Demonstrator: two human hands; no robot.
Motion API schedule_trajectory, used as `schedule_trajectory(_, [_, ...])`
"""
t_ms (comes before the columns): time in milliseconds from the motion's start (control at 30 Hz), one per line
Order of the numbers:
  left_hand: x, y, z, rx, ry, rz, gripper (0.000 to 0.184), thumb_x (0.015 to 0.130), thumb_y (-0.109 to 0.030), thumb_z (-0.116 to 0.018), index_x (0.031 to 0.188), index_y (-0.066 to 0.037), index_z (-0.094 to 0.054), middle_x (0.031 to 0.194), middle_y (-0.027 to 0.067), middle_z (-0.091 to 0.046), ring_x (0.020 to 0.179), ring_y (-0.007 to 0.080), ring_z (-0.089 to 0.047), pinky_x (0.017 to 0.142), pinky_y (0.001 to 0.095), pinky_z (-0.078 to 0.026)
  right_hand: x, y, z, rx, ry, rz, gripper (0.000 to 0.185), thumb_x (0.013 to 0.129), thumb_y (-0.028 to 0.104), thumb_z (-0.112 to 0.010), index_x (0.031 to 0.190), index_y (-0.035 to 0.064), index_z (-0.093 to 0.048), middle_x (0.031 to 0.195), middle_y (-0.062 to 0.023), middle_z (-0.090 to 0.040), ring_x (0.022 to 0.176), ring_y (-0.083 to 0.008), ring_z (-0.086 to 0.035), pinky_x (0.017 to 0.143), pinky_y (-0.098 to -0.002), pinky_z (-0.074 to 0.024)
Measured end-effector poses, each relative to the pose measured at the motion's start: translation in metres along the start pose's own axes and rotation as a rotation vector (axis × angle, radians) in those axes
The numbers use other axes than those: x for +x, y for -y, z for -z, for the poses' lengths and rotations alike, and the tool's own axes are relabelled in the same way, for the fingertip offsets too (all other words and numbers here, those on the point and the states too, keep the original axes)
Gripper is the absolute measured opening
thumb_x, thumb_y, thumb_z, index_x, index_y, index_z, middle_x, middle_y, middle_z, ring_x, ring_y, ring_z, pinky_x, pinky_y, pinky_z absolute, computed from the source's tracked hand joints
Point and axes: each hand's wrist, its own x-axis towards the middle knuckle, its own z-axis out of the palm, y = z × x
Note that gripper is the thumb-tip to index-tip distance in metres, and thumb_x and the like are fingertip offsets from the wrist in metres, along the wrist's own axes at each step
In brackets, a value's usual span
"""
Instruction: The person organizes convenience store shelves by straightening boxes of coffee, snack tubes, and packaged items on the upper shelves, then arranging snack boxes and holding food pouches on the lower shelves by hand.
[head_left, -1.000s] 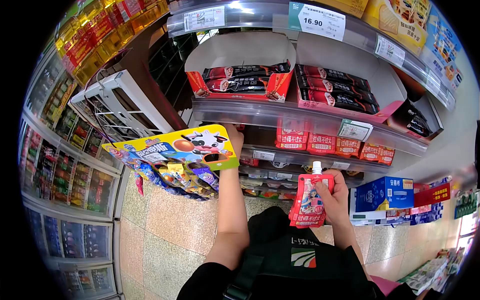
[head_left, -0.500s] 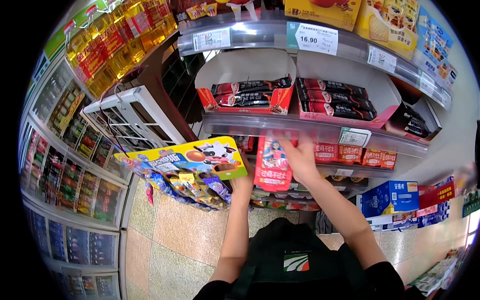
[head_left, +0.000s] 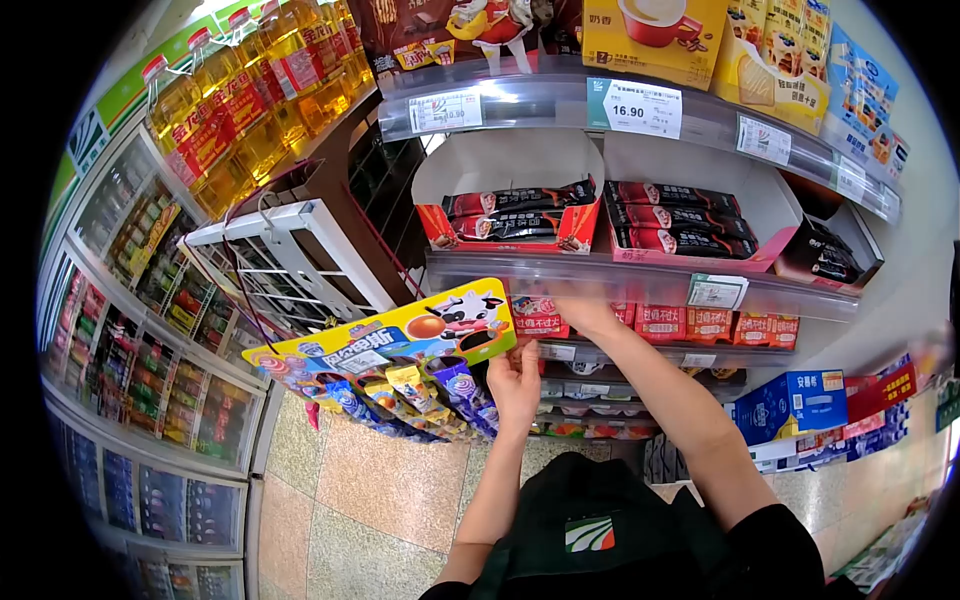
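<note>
My right hand (head_left: 588, 312) reaches under the clear shelf edge, into a row of red snack packs (head_left: 660, 322). Its fingers are blurred and partly hidden behind that edge. Beside it, a red pack (head_left: 538, 318) with white lettering stands in the row. My left hand (head_left: 516, 388) is raised at the lower right corner of a yellow hanging display card (head_left: 405, 325) with a cartoon cow. Its thumb and fingers are apart and loosely bent, close to the card. Small colourful sweet packets (head_left: 462, 392) hang below the card.
Above my hands, open cartons (head_left: 440, 228) hold black and red sachets (head_left: 690, 215). A white wire rack (head_left: 300, 250) stands left, below oil bottles (head_left: 215, 110). Drinks coolers (head_left: 160, 400) line the far left. A blue carton (head_left: 790, 405) sits at right.
The red pack that my right hand was on in front of the shelf is now back among the row. My right hand has moved in under the shelf edge; the view has shifted slightly.
</note>
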Motion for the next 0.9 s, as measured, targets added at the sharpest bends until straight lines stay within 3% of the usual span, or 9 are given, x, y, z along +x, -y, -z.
schedule_trajectory(167, [0.007, 0.021, -0.013, -0.096, 0.038, -0.008, 0.052, 0.089, -0.008, -0.057, 0.133, 0.002, -0.032, 0.102, 0.0068, -0.056, 0.072, 0.0063, -0.049, 0.064, 0.0188, -0.041, 0.004, -0.008, 0.007, -0.029, 0.021, -0.039, 0.014, 0.083, 0.01, -0.056, 0.085, -0.0021, -0.061, 0.075, -0.012, -0.063, 0.068, -0.0165, -0.056, 0.062, -0.0327, -0.0465])
schedule_trajectory(367, [0.015, 0.016, -0.01, -0.026, -0.02, -0.027, 0.04, 0.089, -0.011, -0.057, 0.124, 0.001, -0.044, 0.088, 0.0026, -0.058, 0.072, 0.006, -0.049, 0.062, 0.0199, -0.04, 0.005, -0.003, 0.033, -0.248, 0.216, -0.098, 0.021, 0.084, 0.017, -0.054, 0.094, -0.0004, -0.06, 0.087, -0.0172, -0.063, 0.079, -0.0255, -0.06, 0.071, -0.0378, -0.0475])
schedule_trajectory(433, [0.019, 0.019, -0.008, 0.032, -0.074, -0.058, 0.03, 0.089, -0.015, -0.057, 0.115, 0.001, -0.051, 0.086, 0.0071, -0.059, 0.07, 0.0149, -0.053, 0.062, 0.0274, -0.043, 0.007, 0.012, 0.05, -0.498, 0.4, -0.141, 0.028, 0.087, 0.024, -0.051, 0.098, -0.0001, -0.059, 0.096, -0.0209, -0.062, 0.089, -0.0316, -0.06, 0.077, -0.0409, -0.0466])
schedule_trajectory(500, [0.026, 0.008, -0.005, 0.616, -0.182, -0.432, 0.02, 0.088, -0.017, -0.058, 0.099, 0.0, -0.057, 0.084, 0.0135, -0.058, 0.07, 0.0278, -0.055, 0.061, 0.0362, -0.044, 0.011, 0.024, 0.056, -0.613, 0.446, -0.156, 0.03, 0.087, 0.026, -0.05, 0.1, 0.0005, -0.059, 0.099, -0.0215, -0.061, 0.092, -0.0339, -0.059, 0.08, -0.0421, -0.0458])
schedule_trajectory(533, [0.025, -0.007, -0.007, 0.669, -0.165, -0.363, 0.018, 0.087, -0.017, -0.058, 0.088, 0.0, -0.056, 0.08, 0.0186, -0.057, 0.071, 0.0368, -0.054, 0.063, 0.0424, -0.044, 0.012, 0.027, 0.059, -0.726, 0.504, -0.174, 0.032, 0.088, 0.029, -0.049, 0.101, 0.0011, -0.058, 0.102, -0.0222, -0.06, 0.095, -0.0363, -0.058, 0.082, -0.0434, -0.0451])
schedule_trajectory(633, [0.032, -0.004, -0.016, 0.662, -0.244, -0.547, 0.019, 0.088, -0.018, -0.056, 0.088, 0.001, -0.055, 0.075, 0.0171, -0.056, 0.071, 0.0359, -0.055, 0.063, 0.0421, -0.044, 0.012, 0.016, 0.059, -0.732, 0.497, -0.199, 0.03, 0.087, 0.026, -0.049, 0.103, 0.0024, -0.058, 0.102, -0.0218, -0.06, 0.094, -0.0366, -0.057, 0.082, -0.0439, -0.0452])
schedule_trajectory(700, [0.034, -0.003, -0.017, 0.647, -0.199, -0.532, 0.02, 0.088, -0.019, -0.056, 0.087, 0.001, -0.055, 0.073, 0.0181, -0.058, 0.07, 0.0375, -0.056, 0.064, 0.0427, -0.044, 0.012, 0.02, 0.063, -0.754, 0.515, -0.173, 0.028, 0.087, 0.024, -0.049, 0.103, 0.0026, -0.058, 0.101, -0.0225, -0.06, 0.092, -0.0371, -0.057, 0.081, -0.0442, -0.0454])
schedule_trajectory(800, [0.034, -0.004, -0.019, 0.564, 0.014, -0.194, 0.027, 0.089, -0.024, -0.055, 0.089, 0.003, -0.055, 0.079, 0.0207, -0.062, 0.071, 0.0401, -0.057, 0.065, 0.0442, -0.044, 0.011, 0.017, 0.062, -0.759, 0.523, -0.094, 0.027, 0.087, 0.023, -0.05, 0.103, 0.0027, -0.057, 0.098, -0.0233, -0.059, 0.089, -0.0382, -0.058, 0.077, -0.045, -0.0462])
schedule_trajectory(900, [0.038, 0.002, -0.019, 0.58, -0.007, -0.251, 0.03, 0.089, -0.027, -0.055, 0.092, 0.003, -0.055, 0.078, 0.0202, -0.061, 0.068, 0.0364, -0.058, 0.063, 0.0418, -0.045, 0.011, 0.019, 0.062, -0.801, 0.538, -0.056, 0.027, 0.085, 0.024, -0.054, 0.102, 0.0022, -0.056, 0.092, -0.0228, -0.06, 0.081, -0.0394, -0.058, 0.071, -0.0457, -0.047])
